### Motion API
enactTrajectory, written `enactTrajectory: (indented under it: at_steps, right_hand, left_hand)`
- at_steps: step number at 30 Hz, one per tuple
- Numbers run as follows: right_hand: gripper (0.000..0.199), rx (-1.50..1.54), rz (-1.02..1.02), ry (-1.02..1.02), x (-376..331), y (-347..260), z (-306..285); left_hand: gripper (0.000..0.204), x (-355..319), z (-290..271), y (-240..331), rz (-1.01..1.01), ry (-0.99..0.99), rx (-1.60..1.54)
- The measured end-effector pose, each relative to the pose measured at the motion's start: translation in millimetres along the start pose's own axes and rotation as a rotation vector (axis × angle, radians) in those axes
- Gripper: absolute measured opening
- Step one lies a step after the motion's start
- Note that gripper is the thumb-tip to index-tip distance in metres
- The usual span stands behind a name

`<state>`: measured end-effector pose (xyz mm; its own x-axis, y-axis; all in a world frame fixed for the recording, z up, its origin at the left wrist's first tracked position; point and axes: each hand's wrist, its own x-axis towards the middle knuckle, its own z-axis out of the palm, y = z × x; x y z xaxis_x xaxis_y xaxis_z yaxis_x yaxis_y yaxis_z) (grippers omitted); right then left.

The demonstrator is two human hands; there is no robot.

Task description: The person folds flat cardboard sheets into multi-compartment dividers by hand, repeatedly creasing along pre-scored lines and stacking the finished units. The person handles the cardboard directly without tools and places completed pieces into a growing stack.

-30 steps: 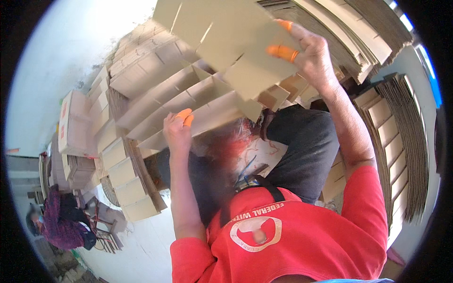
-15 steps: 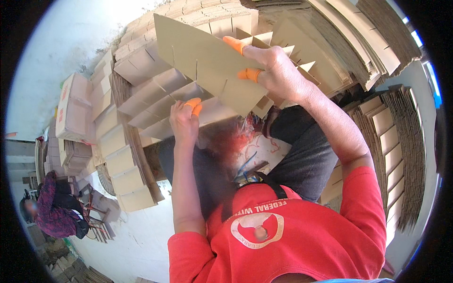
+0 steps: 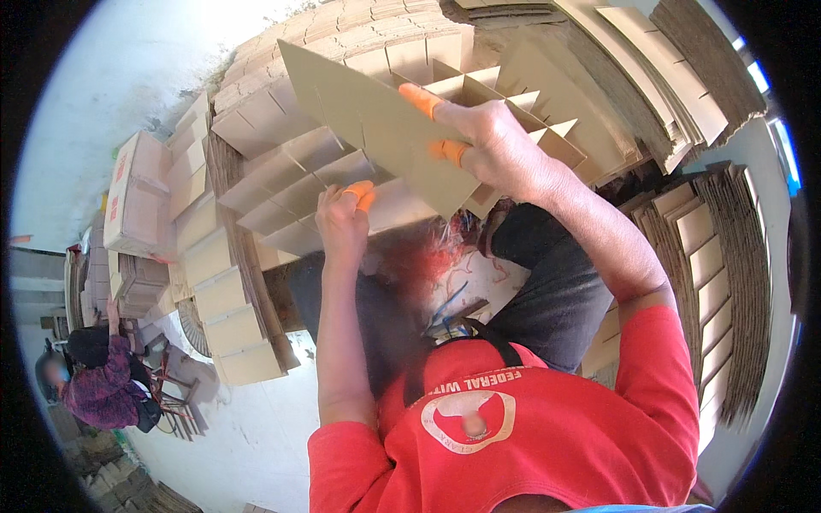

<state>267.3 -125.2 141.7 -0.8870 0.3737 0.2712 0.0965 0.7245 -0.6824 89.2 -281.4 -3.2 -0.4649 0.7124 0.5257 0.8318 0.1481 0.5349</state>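
My right hand (image 3: 505,150), with orange finger covers on its fingertips, grips a flat brown cardboard sheet (image 3: 376,120) with slits cut in it. The sheet is held tilted above a row of slotted cardboard divider strips (image 3: 286,175) standing on edge. My left hand (image 3: 342,224), also in orange finger covers, is closed at the near side of these strips and seems to pinch the edge of one; its fingertips are partly hidden. Behind my right hand lies an interlocked cardboard divider grid (image 3: 479,85), partly covered by the hand and the sheet.
Stacks of cardboard sheets (image 3: 727,291) stand at the right, with more cardboard (image 3: 658,68) at the far right. A closed carton (image 3: 135,195) stands at the left. Beyond it a person (image 3: 107,389) sits. Red and blue scraps (image 3: 436,265) lie between my legs.
The sheet in my right hand has dipped and turned slightly, showing more of the grid behind. My left hand stays by the strips. The person at the left has stretched out an arm.
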Motion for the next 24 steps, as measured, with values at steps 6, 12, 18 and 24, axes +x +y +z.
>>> enactTrajectory:
  at_steps: [6, 12, 18, 24]
  right_hand:
    - [0.052, -0.025, -0.103, -0.093, 4.0, 26.4, 18.6]
    - [0.029, -0.115, -0.179, -0.15, 17.9, 40.4, 41.5]
    - [0.026, -0.261, -0.176, -0.318, 39.6, 31.9, 50.7]
    - [0.025, -0.385, -0.037, -0.382, 2.7, 48.2, 56.1]
  left_hand:
    - [0.017, 0.5, 0.6, -1.8, 0.059, 0.008, 0.032]
    - [0.019, 4.5, -0.2, 3.5, 0.017, -0.004, 0.014]
    - [0.019, 5.9, -0.2, -1.8, 0.014, -0.034, 0.0]
    - [0.021, 8.8, 3.4, 2.4, 0.028, -0.027, 0.005]
